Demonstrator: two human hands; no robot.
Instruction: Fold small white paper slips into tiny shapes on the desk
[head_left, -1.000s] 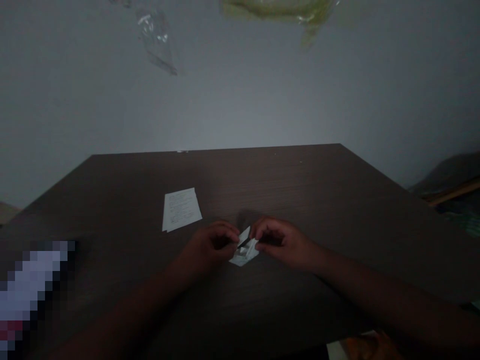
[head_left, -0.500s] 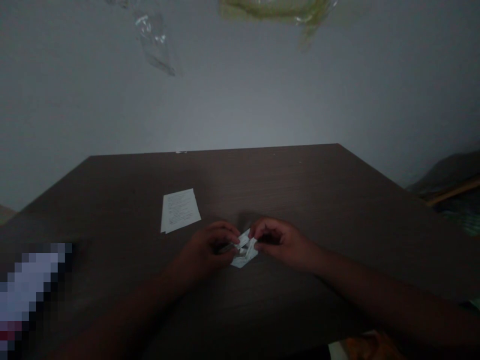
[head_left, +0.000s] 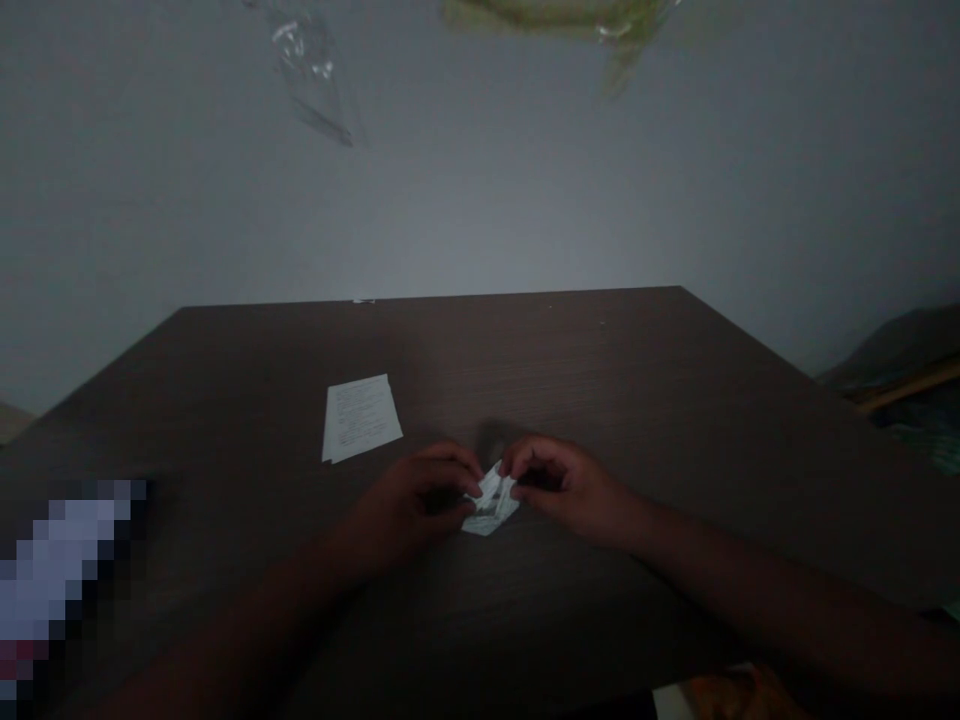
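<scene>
Between my hands is a small folded piece of printed paper, low over the dark wooden table. Its folds stand up and partly enclose a gap in the middle. My left hand pinches the left side of the paper, thumb below and fingers above. On the opposite side, my right hand grips the upper right edge between thumb and fingertips. The fingertips hide parts of the paper's edges.
Printed paper sheets lie stacked slightly askew, beyond my left hand. A pixelated, pale flat object rests at the table's left. Behind the table rises a grey wall with clear and yellowish tape or plastic on it.
The folds of the paper have shifted, and the gap in its middle looks narrower. Both hands keep their hold in nearly the same place. The view has moved very slightly.
</scene>
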